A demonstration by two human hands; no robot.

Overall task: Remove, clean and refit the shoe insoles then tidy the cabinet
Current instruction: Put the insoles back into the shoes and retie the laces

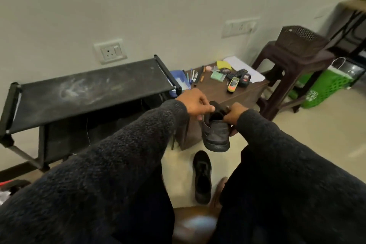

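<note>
Black shoe is held up in mid-air, toe pointing down, above the floor. Left hand is curled at the rim of the shoe opening, fingers pinched on a dark flap at the collar; whether that flap is tongue or insole cannot be told. Right hand is wrapped round the far side of the heel, fingers curled on it. Both arms are covered by dark fleece sleeves.

A second black shoe is seen lying flat on the floor directly below, sole down, well apart from the held one. Open floor is left to the right of it.

Black shoe rack is set against the wall on the left, dusty top shelf smeared; its right edge is just beside the left hand. A low brown worktop is placed behind the hands, loaded with pens, a blue tray and small devices, its front corner near the held shoe. A brown plastic stool stands right of the worktop, with a green basket beyond.
</note>
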